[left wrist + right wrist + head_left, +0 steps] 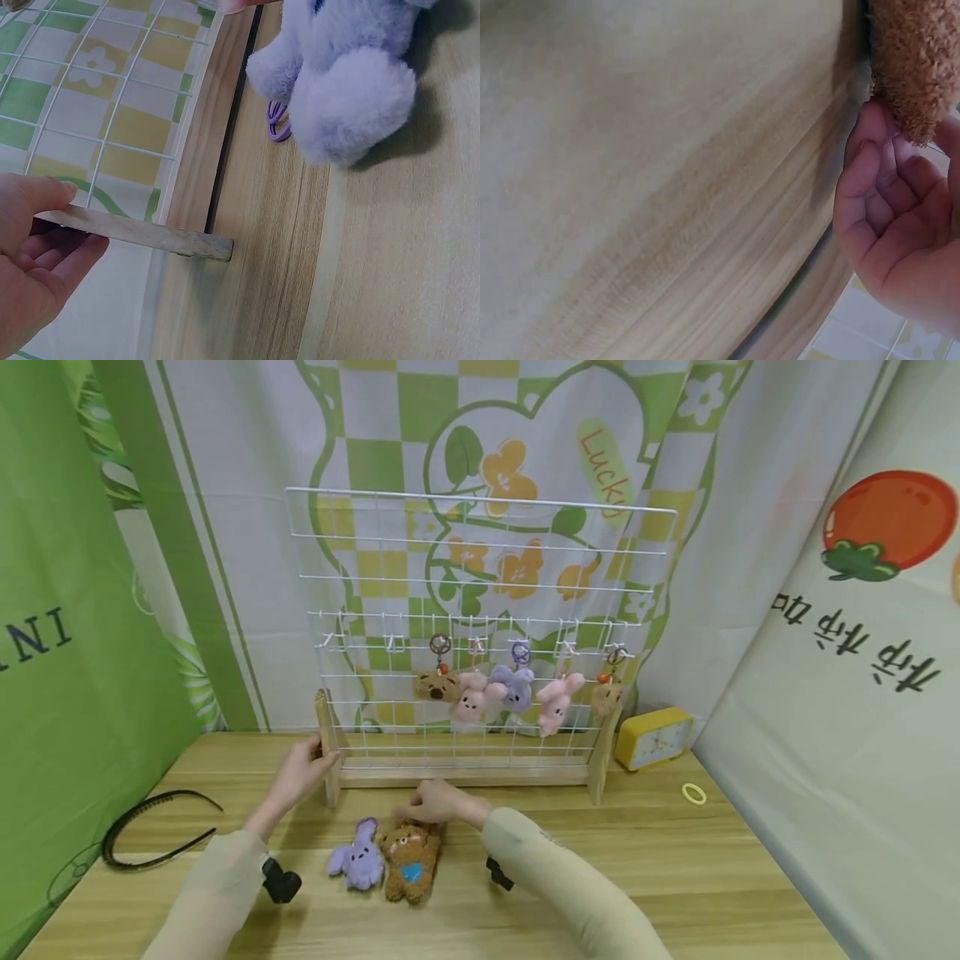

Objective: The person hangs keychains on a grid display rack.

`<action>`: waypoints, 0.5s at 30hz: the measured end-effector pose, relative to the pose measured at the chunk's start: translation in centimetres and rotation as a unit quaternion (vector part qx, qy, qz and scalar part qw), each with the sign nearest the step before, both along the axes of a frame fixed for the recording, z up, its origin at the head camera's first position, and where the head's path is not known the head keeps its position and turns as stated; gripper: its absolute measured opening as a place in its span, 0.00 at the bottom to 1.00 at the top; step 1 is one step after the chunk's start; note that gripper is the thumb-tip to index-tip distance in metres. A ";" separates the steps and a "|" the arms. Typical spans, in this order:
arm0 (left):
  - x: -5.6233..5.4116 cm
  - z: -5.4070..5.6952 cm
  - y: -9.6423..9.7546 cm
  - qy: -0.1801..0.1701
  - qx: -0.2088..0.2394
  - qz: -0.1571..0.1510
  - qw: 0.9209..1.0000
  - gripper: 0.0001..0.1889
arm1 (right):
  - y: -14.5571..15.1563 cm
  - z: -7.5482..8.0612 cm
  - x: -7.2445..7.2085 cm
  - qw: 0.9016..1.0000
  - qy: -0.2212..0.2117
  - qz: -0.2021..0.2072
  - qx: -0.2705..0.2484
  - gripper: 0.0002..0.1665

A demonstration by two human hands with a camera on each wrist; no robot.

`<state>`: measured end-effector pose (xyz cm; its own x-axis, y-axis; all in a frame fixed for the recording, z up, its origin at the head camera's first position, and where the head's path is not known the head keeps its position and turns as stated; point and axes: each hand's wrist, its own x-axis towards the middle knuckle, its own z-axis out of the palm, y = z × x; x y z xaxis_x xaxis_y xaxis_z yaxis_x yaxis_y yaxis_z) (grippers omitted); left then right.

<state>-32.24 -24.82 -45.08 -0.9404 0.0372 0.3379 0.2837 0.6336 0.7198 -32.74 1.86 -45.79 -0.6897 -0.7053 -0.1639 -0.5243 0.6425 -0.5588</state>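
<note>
My left hand grips the left wooden post of a white wire grid rack, thumb on one face and fingers on the other. Just in front of the rack, my right hand holds the top of a brown plush bear keychain with a blue patch on its belly. In the right wrist view the curled fingers lie at the tip of its fuzzy brown plush. Beside the bear, on the table, lies a purple plush bunny keychain with a purple ring.
Several plush keychains hang from rack hooks, among them a brown bear, a purple one and a pink bunny. A yellow clock and a yellow ring are at the right; a black headband lies at the left.
</note>
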 end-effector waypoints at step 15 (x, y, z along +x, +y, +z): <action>0.0 -0.3 0.0 0.063 0.013 -0.012 0.998 0.13 | 0.6 0.6 0.5 1.000 0.021 -0.009 -0.020 0.06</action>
